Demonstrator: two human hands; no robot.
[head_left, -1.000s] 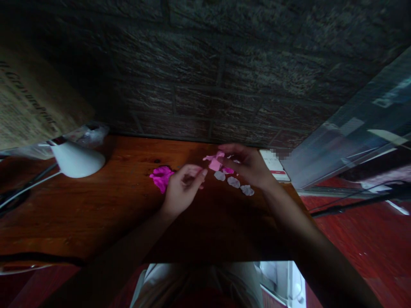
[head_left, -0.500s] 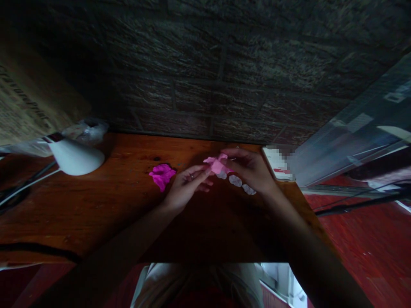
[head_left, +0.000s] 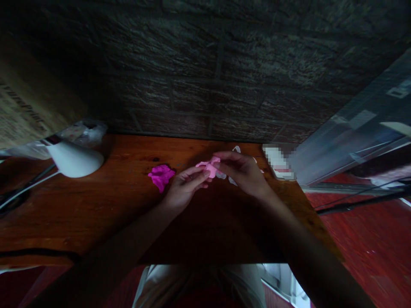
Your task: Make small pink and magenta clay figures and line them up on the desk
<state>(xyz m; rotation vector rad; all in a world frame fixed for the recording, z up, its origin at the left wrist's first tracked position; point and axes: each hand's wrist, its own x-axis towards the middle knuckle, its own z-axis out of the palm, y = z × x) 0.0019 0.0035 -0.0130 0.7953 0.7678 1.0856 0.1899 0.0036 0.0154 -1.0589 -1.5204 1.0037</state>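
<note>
At the far left, a brown, paper-like sheet with dark printed lettering (head_left: 28, 100) stood above the wooden, orange-brown desk (head_left: 64, 209). Below it, towards the left edge, a smooth white cone-shaped object (head_left: 78, 160) lay tilted, with a crumpled clear plastic wrapping (head_left: 91, 131) behind it near the far edge. A thick black cable (head_left: 38, 252) ran along the near edge at the left.

Further right, a crumpled, bright magenta petal-like piece (head_left: 161, 176) lay flat on the desk, nearer the far edge than the near one and just beside the left hand (head_left: 182, 187). The left hand was narrowed, thumb against fingers, holding the left part of a thin, light pink petal-like piece (head_left: 210, 169). This piece was between the two hands, over the far half of the desk. The right hand (head_left: 248, 173) pinched its right side between thumb and forefinger.

Pale, translucent rounded pieces (head_left: 221, 175) showed beneath and beside the right hand, partly covered; their number could not be told. A flat white rectangular object (head_left: 276, 161), partly blurred by pixelation, lay at the far right corner, beside a translucent upright panel (head_left: 346, 128).
</note>
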